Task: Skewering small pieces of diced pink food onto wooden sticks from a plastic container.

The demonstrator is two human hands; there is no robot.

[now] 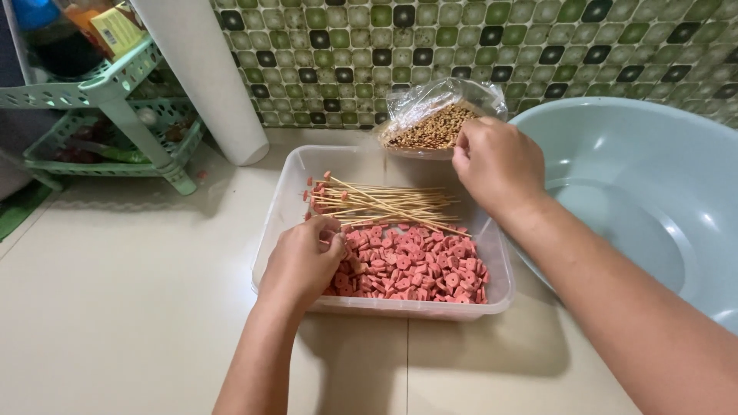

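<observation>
Left hand [301, 265] curled, fingertips pinching into the sausage slices [415, 265] heaped at the near end of the clear plastic tub [277, 207]. Skewers [380, 204] lie left–right just beyond it. Right hand [496, 163], loosely closed, touches the seed bag [438, 119] at the far rim; grip unclear.

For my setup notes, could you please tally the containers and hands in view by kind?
Clear rectangular plastic tub: 1
Pale blue round plastic basin: 1
Clear plastic bag of brown sticks: 1
Green plastic racks: 1
Hands: 2, left, right
Total: 6
</observation>
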